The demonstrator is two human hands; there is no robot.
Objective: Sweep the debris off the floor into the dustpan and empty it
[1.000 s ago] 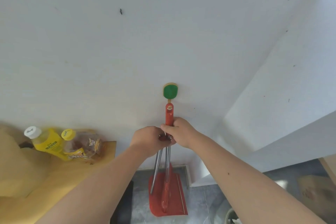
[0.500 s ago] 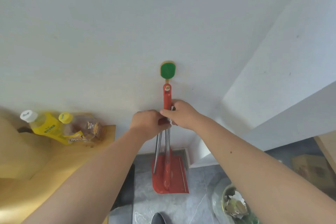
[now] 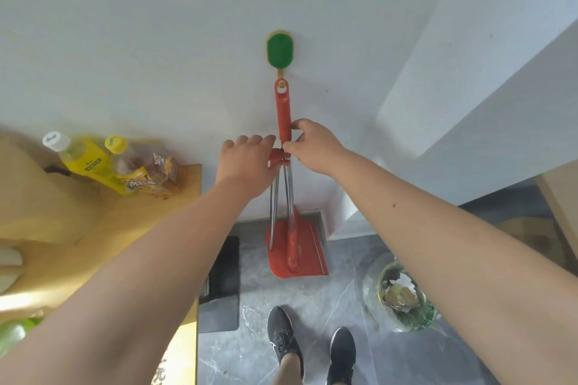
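A red dustpan (image 3: 305, 255) and a broom hang together against the white wall, the red handle (image 3: 283, 109) looped over a green wall hook (image 3: 280, 50). Two metal shafts (image 3: 283, 197) run down from a red clip to the pan, which ends just above the grey floor. My left hand (image 3: 247, 162) covers the red clip at the top of the shafts. My right hand (image 3: 312, 147) pinches the red handle just above that clip. The broom head is hidden behind the pan.
A wooden counter (image 3: 103, 228) at the left carries two yellow-labelled bottles (image 3: 84, 162). A lined waste bin (image 3: 403, 294) with scraps stands on the floor at the right. A dark mat (image 3: 220, 284) lies beside the counter. My two black shoes (image 3: 312, 344) stand below the dustpan.
The view has tilted down, showing the floor, my shoes and the bin. My left hand's fingers have loosened over the clip; my right hand stays on the handle.
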